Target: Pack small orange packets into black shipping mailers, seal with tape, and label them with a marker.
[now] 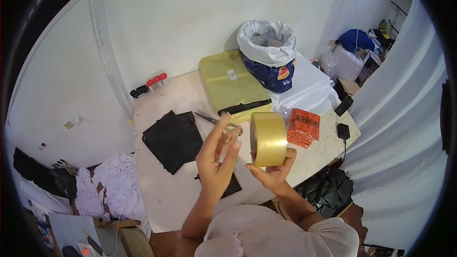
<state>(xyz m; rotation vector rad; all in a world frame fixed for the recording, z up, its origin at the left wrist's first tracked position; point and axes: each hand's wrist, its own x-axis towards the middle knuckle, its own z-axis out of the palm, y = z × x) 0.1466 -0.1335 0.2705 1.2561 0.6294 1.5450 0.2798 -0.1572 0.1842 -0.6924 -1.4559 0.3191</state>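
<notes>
A roll of tape (269,139) was held up by the right hand (273,171). The left hand (216,162) was kept open just beside it, holding nothing, above the table (162,195).

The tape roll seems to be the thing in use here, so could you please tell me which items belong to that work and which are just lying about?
In use:
- tape roll, held up in the right hand
- left hand, fingers raised beside the roll

Lying about:
- scissors
- black sheets
- yellow-green parcel
- orange packets
- white sack
- table
</notes>
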